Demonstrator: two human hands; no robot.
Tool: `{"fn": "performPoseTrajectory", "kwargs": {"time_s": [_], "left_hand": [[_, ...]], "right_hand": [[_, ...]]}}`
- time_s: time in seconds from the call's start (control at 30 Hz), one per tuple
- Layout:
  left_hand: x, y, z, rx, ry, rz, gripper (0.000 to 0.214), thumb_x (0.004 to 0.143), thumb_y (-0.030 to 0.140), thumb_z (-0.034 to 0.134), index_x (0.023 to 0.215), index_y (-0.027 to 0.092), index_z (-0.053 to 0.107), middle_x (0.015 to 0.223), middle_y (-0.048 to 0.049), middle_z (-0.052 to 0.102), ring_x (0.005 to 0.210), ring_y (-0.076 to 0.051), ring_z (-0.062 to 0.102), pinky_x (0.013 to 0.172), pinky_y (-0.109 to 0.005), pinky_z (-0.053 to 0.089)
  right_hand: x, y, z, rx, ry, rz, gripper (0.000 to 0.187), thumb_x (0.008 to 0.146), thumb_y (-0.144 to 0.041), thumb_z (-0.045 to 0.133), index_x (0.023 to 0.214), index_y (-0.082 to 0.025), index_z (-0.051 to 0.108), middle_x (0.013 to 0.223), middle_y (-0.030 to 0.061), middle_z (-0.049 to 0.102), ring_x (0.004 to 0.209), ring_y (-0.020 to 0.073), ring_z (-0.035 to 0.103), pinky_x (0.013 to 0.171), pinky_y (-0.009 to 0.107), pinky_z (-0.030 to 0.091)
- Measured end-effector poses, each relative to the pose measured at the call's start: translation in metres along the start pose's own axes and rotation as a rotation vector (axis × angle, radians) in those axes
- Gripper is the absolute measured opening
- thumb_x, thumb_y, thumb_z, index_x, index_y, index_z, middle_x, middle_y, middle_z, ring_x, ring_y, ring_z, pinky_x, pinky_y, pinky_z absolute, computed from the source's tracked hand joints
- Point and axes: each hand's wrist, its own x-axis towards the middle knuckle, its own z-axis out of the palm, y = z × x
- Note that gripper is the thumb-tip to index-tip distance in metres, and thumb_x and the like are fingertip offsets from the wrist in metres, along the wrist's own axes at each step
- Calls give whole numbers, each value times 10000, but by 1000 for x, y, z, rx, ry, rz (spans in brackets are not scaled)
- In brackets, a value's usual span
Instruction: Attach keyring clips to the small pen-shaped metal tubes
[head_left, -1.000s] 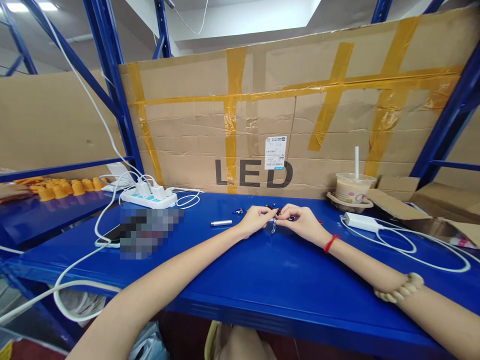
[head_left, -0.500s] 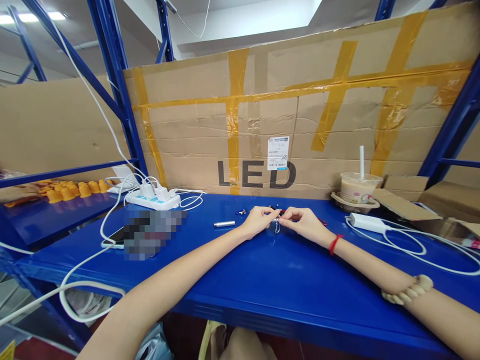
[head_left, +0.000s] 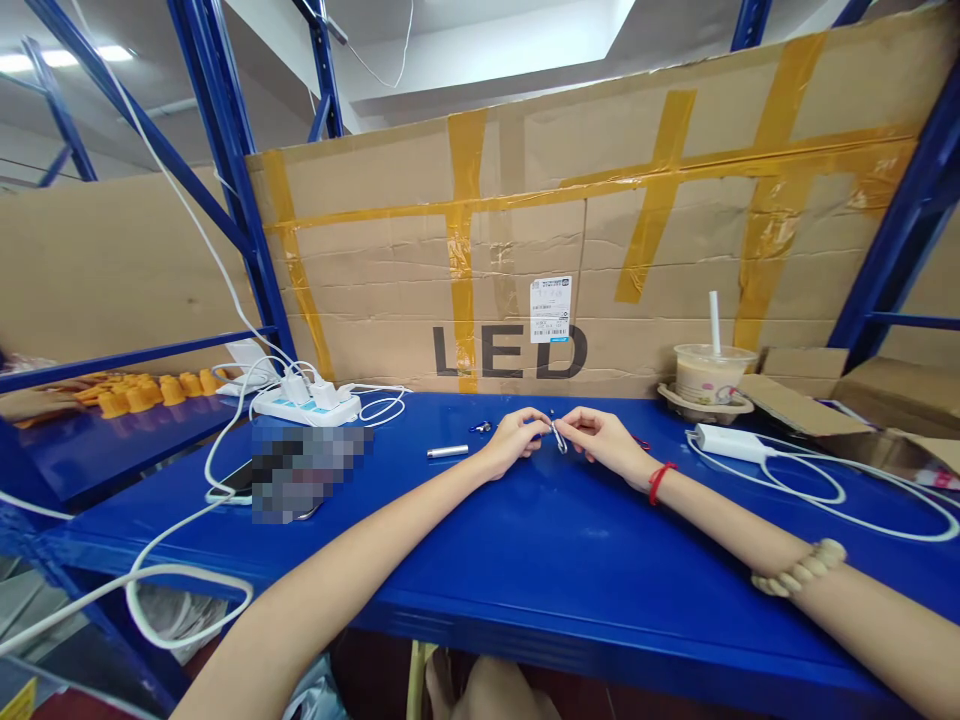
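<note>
A small silver metal clasp hangs between my two hands above the blue table. My left hand pinches at its upper left end with thumb and forefinger. From the other side my right hand pinches the same clasp, its fingers closed. Fine details of the clasp are too small to make out. Left of my hands lies a silver metal tube. Close behind my left hand is a small blue-and-silver piece. Something thin and red shows partly behind my right hand.
At left are a white power strip with cables and a phone. A white adapter and a drink cup stand right. Cardboard walls the back. Orange pieces lie far left, near another person's hand.
The clasp has tilted, its lower end swinging to the right. My fingers have shifted slightly around it, and both hands stay close together. The view has moved a little.
</note>
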Motion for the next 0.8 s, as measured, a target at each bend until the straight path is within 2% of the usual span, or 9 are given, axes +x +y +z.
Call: {"fn": "performPoseTrajectory", "kwargs": {"time_s": [0.2, 0.43, 0.6, 0.8], "left_hand": [[-1, -3, 0, 120, 6, 39, 234, 659, 285, 616, 804, 152, 490, 480, 83, 370, 432, -32, 309, 431, -153, 205], [2, -6, 0, 150, 30, 152, 237, 706, 315, 614, 829, 124, 546, 592, 36, 486, 529, -50, 399, 527, -175, 300], [6, -13, -2, 133, 35, 191, 245, 724, 296, 591, 884, 114, 556, 583, 36, 477, 511, -51, 386, 515, -186, 293], [6, -12, -2, 125, 61, 162, 297, 721, 346, 587, 895, 107, 553, 536, 52, 435, 461, -42, 347, 480, -190, 268]], "right_hand": [[0, -3, 0, 61, 17, 66, 442, 557, -558, 652, 671, -137, 583, 548, -17, 516, 464, 54, 401, 365, 167, 315], [1, -2, -1, 125, 39, 115, 423, 559, -526, 668, 714, -138, 609, 525, -41, 471, 460, 40, 380, 375, 153, 301], [0, -4, 0, 134, 58, 114, 437, 531, -507, 690, 743, -132, 623, 583, -22, 507, 489, 46, 398, 369, 152, 304], [0, -4, 0, 114, 50, 99, 475, 583, -464, 673, 928, -141, 632, 667, -2, 541, 507, 51, 417, 368, 154, 313]]}}
